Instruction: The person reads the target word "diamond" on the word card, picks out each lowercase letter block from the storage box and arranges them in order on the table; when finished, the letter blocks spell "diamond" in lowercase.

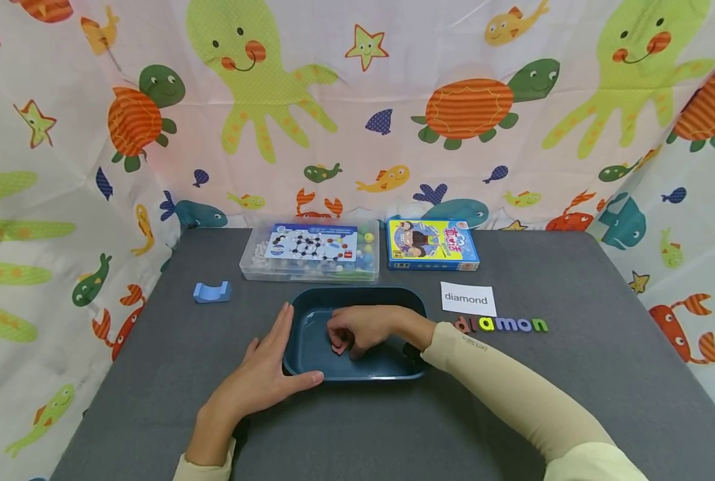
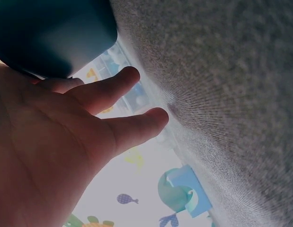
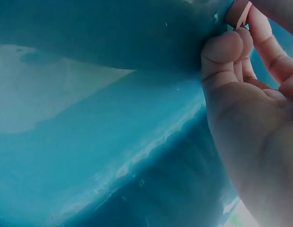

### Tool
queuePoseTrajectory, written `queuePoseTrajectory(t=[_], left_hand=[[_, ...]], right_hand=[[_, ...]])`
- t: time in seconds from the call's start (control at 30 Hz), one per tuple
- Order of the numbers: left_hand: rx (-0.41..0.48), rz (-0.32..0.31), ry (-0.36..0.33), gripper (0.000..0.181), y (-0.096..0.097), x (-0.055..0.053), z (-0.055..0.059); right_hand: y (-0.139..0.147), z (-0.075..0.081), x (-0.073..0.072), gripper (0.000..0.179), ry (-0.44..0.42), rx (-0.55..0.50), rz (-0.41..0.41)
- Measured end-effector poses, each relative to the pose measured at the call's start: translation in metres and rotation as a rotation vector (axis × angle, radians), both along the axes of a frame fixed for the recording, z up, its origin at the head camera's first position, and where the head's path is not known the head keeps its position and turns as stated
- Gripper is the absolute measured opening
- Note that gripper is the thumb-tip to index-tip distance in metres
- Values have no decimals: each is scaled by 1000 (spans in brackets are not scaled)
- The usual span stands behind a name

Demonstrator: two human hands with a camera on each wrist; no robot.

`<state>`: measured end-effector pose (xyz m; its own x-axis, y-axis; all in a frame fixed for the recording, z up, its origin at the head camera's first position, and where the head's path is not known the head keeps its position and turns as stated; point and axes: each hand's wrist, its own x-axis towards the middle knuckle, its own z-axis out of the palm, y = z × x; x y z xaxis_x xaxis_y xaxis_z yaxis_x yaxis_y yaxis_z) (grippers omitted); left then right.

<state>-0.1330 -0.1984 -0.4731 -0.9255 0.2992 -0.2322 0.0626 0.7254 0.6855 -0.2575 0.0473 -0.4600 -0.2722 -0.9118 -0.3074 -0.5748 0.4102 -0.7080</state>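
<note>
My right hand (image 1: 363, 327) reaches down into a dark teal tray (image 1: 357, 375) and pinches a small pinkish-red piece (image 1: 338, 349) close over its bottom. Much of that piece is hidden by the fingers; in the right wrist view its edge (image 3: 238, 13) shows at the fingertips. My left hand (image 1: 267, 374) lies along the tray's left side, fingers straight, with the thumb at the front rim. In the left wrist view two straight fingers (image 2: 137, 124) extend beside the dark tray. Right of the tray, coloured letters (image 1: 523, 325) spell "diamon" below a white card (image 1: 468, 298) reading "diamond".
Behind the tray stand a clear plastic case (image 1: 309, 268) of small model parts and a blue and yellow box (image 1: 433, 244). A light blue curved block (image 1: 211, 292) sits to the left on the grey table (image 1: 345, 434). A patterned curtain (image 1: 357, 87) hangs behind.
</note>
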Motion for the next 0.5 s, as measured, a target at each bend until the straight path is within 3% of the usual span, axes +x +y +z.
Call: queuePoseTrajectory(t=[0.3, 0.37, 0.5], left_hand=[[3, -2, -11, 125, 0, -1, 0], [2, -2, -10, 125, 0, -1, 0], [8, 1, -15, 124, -1, 0, 0]], right_hand=[[2, -31, -14, 36, 1, -97, -8], [2, -30, -13, 35, 1, -97, -15], [-1, -12, -5, 27, 15, -67, -31]])
